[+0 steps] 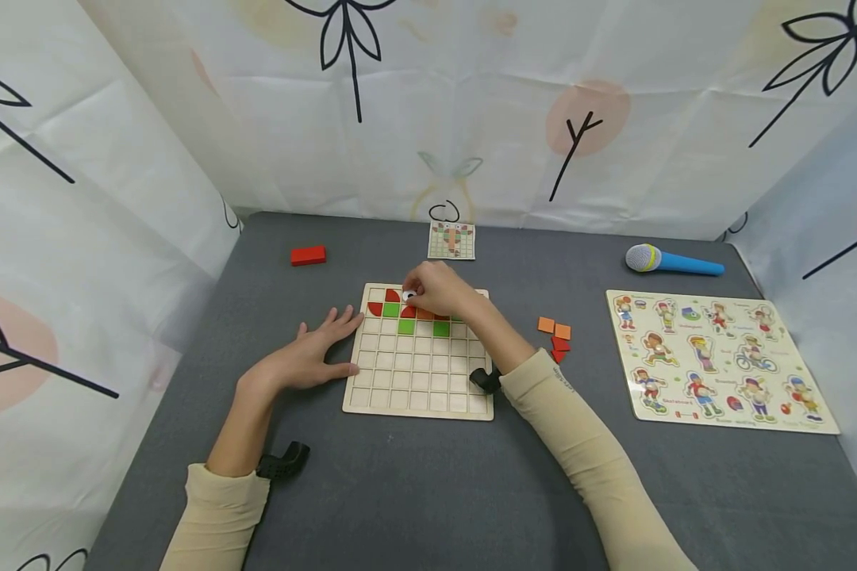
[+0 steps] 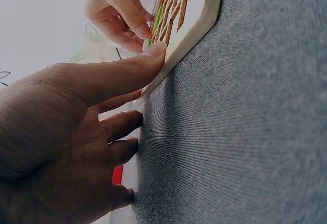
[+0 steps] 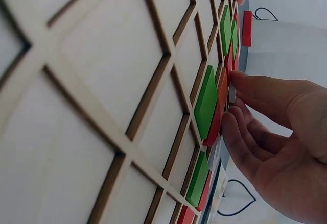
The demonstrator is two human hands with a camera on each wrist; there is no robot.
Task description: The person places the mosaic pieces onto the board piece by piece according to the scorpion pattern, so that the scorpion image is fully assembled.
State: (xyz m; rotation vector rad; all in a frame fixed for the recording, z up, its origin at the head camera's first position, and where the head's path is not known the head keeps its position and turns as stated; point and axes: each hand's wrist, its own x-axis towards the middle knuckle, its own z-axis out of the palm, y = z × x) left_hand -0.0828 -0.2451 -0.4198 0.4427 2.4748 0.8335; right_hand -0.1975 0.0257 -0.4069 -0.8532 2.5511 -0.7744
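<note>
A wooden grid board lies on the dark grey table with square cells. Coloured pieces fill part of its far rows: green squares, red rounded pieces and an orange one beneath the right hand. My right hand pinches a small white tile with a dark mark between thumb and fingers, right at the board's far rows. In the right wrist view, this tile shows edge-on beside a red piece. My left hand has its fingers spread on the table, with the thumb against the board's left edge.
Orange squares and red pieces lie right of the board. Behind it stands a small pattern card. A red block sits back left; a toy microphone and a picture puzzle lie on the right.
</note>
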